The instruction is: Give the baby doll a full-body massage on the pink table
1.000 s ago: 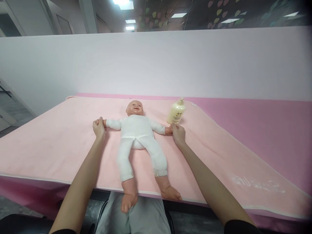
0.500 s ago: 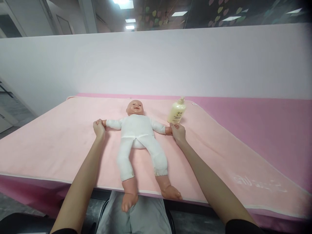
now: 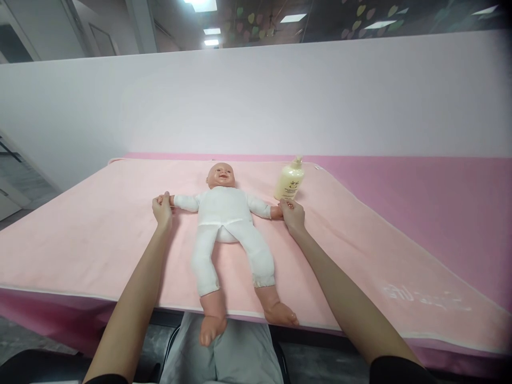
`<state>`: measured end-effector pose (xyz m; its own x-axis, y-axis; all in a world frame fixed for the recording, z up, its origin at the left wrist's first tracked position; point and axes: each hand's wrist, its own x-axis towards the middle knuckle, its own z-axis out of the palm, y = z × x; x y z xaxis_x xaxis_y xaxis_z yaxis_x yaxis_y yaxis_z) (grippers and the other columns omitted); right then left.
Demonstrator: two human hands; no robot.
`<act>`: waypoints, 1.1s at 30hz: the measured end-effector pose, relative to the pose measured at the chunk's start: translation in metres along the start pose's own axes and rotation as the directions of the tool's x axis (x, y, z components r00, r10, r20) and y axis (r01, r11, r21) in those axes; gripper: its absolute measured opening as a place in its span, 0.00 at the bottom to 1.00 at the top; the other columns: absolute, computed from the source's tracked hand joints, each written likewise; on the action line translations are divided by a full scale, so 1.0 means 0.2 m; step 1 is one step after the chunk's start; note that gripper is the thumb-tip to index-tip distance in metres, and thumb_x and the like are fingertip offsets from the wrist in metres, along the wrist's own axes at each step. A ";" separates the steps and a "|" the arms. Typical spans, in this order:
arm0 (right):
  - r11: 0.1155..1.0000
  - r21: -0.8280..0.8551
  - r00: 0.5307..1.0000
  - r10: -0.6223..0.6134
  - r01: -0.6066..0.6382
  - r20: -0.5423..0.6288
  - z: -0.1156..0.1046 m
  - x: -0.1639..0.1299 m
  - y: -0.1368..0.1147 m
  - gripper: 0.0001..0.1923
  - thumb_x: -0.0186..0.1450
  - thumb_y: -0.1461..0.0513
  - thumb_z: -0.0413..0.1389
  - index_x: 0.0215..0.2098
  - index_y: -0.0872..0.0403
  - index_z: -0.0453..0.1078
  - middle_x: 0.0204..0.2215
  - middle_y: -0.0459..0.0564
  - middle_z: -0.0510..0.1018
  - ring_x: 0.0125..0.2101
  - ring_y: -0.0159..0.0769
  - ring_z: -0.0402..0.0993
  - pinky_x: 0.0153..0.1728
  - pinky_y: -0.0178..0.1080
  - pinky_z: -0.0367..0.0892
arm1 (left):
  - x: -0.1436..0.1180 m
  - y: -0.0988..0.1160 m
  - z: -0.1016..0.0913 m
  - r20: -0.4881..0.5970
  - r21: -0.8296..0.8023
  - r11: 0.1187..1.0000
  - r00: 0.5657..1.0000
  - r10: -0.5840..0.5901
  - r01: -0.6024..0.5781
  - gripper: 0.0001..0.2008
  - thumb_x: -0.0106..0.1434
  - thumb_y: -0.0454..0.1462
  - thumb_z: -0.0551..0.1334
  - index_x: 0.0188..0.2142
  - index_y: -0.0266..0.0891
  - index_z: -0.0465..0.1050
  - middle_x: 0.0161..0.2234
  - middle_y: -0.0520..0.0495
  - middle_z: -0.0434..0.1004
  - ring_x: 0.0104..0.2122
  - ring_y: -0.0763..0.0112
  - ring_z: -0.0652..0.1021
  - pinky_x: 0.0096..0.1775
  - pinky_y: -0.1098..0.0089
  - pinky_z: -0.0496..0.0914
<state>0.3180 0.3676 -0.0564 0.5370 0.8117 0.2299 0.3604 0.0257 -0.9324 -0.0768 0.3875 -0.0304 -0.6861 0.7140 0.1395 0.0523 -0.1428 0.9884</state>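
Observation:
A baby doll (image 3: 224,208) with a white cloth body lies on its back, head away from me. Its arms are stretched out to both sides, and its bare feet reach over the table's front edge. My left hand (image 3: 162,210) is closed around the doll's hand on the left. On the other side my right hand (image 3: 293,214) grips the doll's other hand, which shows partly between my fingers. Just behind my right hand stands a pale yellow pump bottle (image 3: 289,180).
A peach towel (image 3: 92,224) covers much of the pink table (image 3: 440,208). Behind the table rises a white partition (image 3: 256,101) with dark glass above it. My legs in grey trousers (image 3: 224,352) are below the front edge.
Both hands keep their hold on the doll's hands. The fingers of my left hand have shifted slightly; the doll and bottle stay in place, and the view has tilted a little.

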 end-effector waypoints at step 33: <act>0.999 0.043 1.000 -0.018 0.017 0.010 0.02 0.03 0.05 0.17 0.54 0.48 0.56 0.26 0.53 0.71 0.26 0.49 0.76 0.29 0.38 0.70 0.29 0.37 0.66 | 0.02 -0.02 0.02 0.021 -0.027 1.000 1.000 -0.001 0.002 0.11 0.69 0.44 0.50 0.35 0.39 0.60 0.23 0.53 0.69 0.15 0.73 0.72 0.19 0.73 0.67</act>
<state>0.3217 0.3756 -0.0656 0.5226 0.8171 0.2434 0.3365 0.0647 -0.9395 -0.0770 0.3933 -0.0328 -0.6708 0.7284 0.1393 0.0310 -0.1601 0.9866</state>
